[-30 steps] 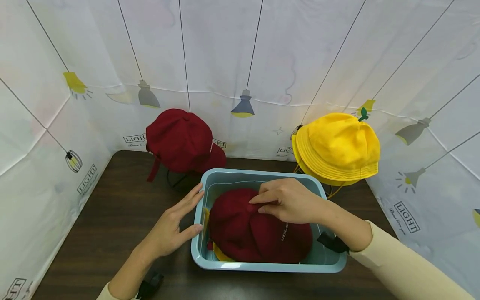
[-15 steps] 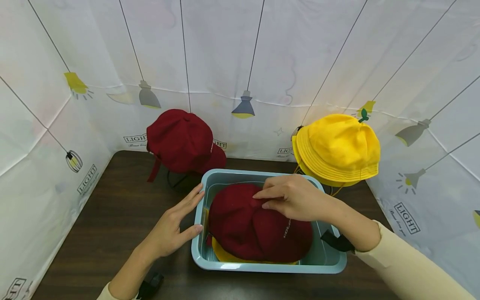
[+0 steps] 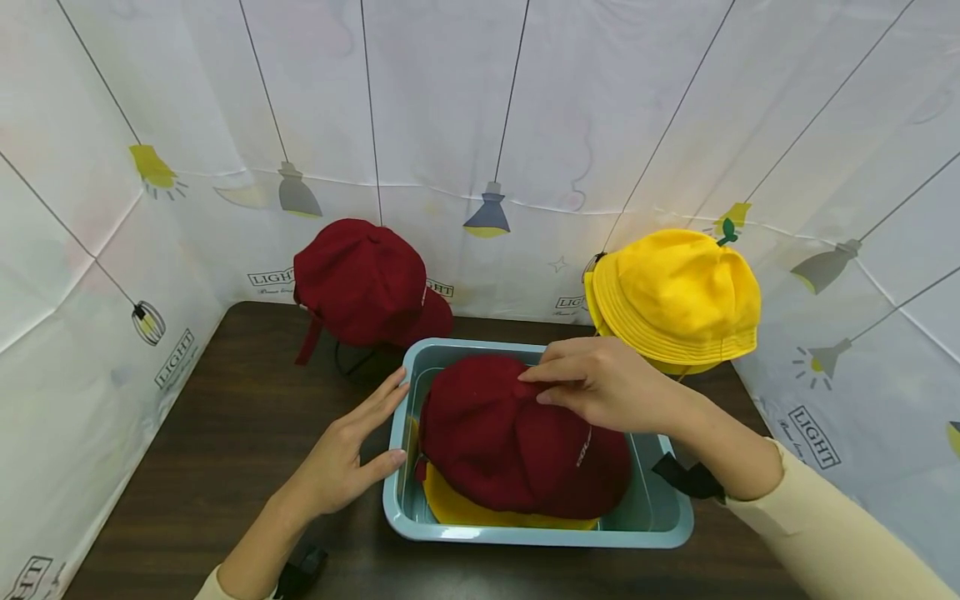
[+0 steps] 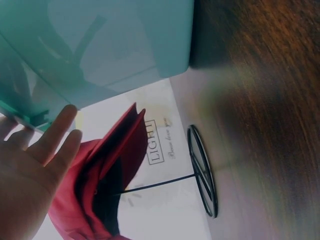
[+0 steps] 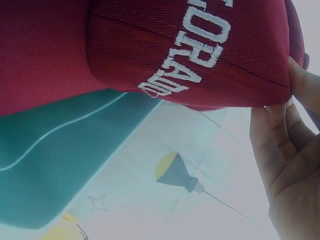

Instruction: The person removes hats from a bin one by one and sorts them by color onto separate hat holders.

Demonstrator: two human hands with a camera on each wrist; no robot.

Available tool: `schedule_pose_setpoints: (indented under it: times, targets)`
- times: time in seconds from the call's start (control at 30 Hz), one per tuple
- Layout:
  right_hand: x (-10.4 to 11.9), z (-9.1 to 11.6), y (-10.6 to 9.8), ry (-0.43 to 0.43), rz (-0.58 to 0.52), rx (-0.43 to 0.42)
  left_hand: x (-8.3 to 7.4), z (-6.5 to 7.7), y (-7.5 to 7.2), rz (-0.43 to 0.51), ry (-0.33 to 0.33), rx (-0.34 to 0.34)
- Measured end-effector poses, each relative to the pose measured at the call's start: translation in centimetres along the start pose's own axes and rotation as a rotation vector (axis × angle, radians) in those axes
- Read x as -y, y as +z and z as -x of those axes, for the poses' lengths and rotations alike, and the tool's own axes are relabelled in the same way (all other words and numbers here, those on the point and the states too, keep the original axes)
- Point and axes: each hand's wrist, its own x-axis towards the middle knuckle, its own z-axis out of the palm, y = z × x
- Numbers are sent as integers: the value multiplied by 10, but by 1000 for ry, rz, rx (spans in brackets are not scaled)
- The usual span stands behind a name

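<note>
Pinched at its crown by my right hand (image 3: 600,379), a dark red baseball cap (image 3: 487,442) with white lettering is partly raised inside a light blue plastic bin (image 3: 645,537). The right wrist view shows thumb and fingers gripping the cap's (image 5: 135,55) top. Beneath it, a yellow hat (image 3: 480,512) lies in the bin, mostly hidden. My left hand (image 3: 348,454) has its fingers spread against the bin's left rim, and the left wrist view shows that hand (image 4: 35,165) beside the bin wall (image 4: 130,45).
Behind the bin to the left, another red cap (image 3: 360,279) sits on a black wire stand (image 4: 202,172). A yellow bucket hat (image 3: 675,292) with a green sprout stands at the back right. A white printed backdrop (image 3: 420,100) surrounds the dark wooden table (image 3: 225,433).
My right hand has moved up and slightly right, lifting the red cap with it. More of the yellow hat underneath now shows. The left hand has stayed at the rim.
</note>
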Motion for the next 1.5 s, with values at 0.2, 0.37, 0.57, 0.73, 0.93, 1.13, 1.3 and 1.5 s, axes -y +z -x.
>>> schedule_pose_setpoints:
  times: [0.2,0.37,0.57,0.73,0.93,1.13,1.3,1.5]
  targets:
    - [0,1,-7,-2,-1,-23,-1,0,0,1,0,-3]
    - [2,1,-13,41,-30,-11,-3,-1,-1,11,-4,-3]
    - [3,1,-19,65,-56,-21,-2,0,1,12,-6,-3]
    - [2,2,-25,83,-43,-39,0,1,1,9,-8,-1]
    - [2,0,-30,70,-2,-70,-3,0,-1,10,-20,8]
    - [4,-3,-38,73,27,-105,-2,0,-1,12,-17,4]
    - [3,-6,-44,69,26,-125,-2,1,-1,14,-16,5]
    - [3,-10,-52,60,39,-141,-3,1,-1,9,-25,10]
